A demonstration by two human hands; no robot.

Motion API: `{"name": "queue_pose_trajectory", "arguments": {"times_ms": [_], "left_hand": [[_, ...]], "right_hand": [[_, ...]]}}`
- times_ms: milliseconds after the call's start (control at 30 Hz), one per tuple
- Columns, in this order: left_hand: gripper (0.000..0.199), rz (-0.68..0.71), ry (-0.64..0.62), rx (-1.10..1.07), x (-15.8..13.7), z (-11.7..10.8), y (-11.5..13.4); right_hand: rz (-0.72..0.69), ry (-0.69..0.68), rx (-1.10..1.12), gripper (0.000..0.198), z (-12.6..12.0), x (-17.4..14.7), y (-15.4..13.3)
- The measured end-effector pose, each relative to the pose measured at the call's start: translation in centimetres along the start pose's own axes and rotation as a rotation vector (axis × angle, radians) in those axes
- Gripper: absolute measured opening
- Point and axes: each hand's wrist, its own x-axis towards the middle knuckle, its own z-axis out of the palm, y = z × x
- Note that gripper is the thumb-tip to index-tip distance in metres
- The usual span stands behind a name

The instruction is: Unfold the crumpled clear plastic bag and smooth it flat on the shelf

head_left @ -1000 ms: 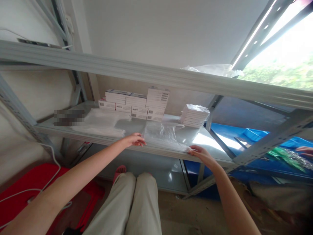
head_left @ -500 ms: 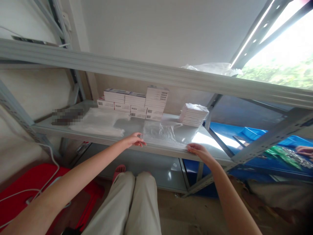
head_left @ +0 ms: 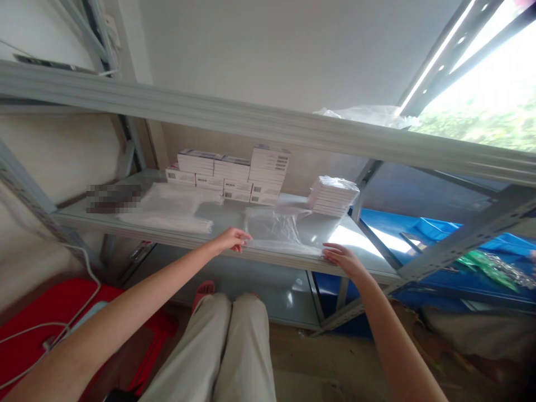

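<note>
left hand (head_left: 229, 240) pinching the clear plastic bag (head_left: 274, 230) at its 9 o'clock corner | right hand (head_left: 341, 258) fingers closed on the 4 o'clock corner | bag flat at shelf (head_left: 360, 237) front edge | box stacks (head_left: 234, 176) at 12 o'clock behind, wrapped stack (head_left: 333, 196) at 2 o'clock

We see daylight flooding from the overexposed window (head_left: 481, 106) at upper right, glare on the shelf (head_left: 355, 237), and wide-angle bending with soft edges.
</note>
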Motion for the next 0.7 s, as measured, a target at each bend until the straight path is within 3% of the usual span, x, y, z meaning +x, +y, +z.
{"name": "queue_pose_trajectory", "arguments": {"times_ms": [267, 400, 467, 600, 633, 700], "left_hand": [[0.038, 0.052, -0.023, 0.007, 0.4, -0.7, -1.0], [0.041, 0.086, -0.026, 0.239, -0.3, -0.5, -0.1], [0.035, 0.122, 0.066, 0.503, -1.0, -0.1, 0.6], [0.027, 0.226, 0.445, 1.053, -2.1, 1.6, 2.3], [0.026, 0.261, 0.5, 1.122, -2.1, 2.2, 2.6], [0.026, 0.366, 0.514, 1.175, -1.6, 3.6, 2.9]], "right_hand": [[-0.024, 0.089, -0.155, 0.045, -0.1, -0.1, 0.0], [-0.112, 0.22, -0.46, 0.04, 0.5, -0.5, 0.0], [-0.207, 0.338, -0.682, 0.038, 1.5, -1.4, -0.4], [-0.429, 0.687, -0.995, 0.038, 5.8, -3.9, -2.1], [-0.499, 0.694, -1.029, 0.038, 7.3, -4.3, -2.4], [-0.66, 0.582, -1.056, 0.04, 10.5, -4.9, -2.7]]}}
